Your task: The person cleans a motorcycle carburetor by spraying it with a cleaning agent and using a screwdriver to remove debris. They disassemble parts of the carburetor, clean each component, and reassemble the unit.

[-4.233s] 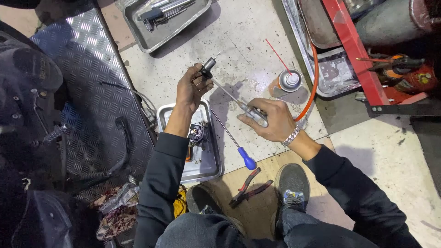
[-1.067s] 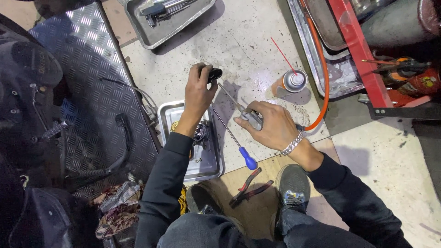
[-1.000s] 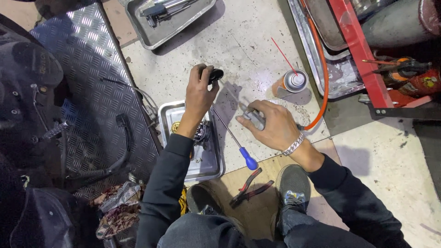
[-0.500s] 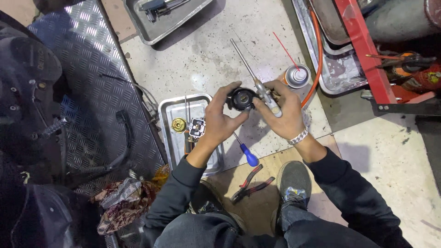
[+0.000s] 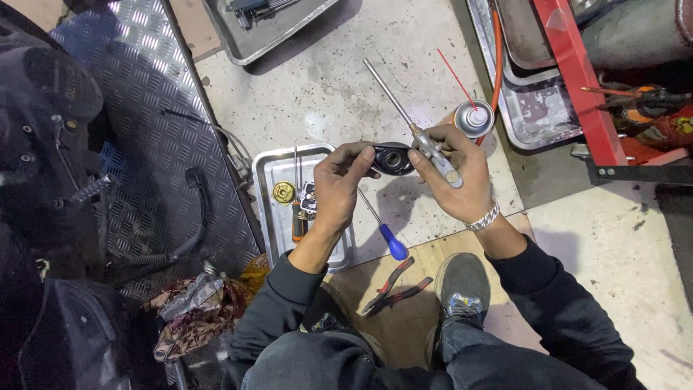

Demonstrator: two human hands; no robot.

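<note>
Left hand [image 5: 336, 189]: grip closed on a black round part [image 5: 392, 159] with a centre hole, held above the concrete floor [image 5: 317, 94]. Right hand [image 5: 453, 179]: grip closed around a metal air blow gun [image 5: 426, 141], its long nozzle angled up-left, fingertips touching the part. Spray can [image 5: 474, 118] just beyond. Blue-handled screwdriver [image 5: 384, 235] below, beside the steel tray [image 5: 267, 217].
</note>
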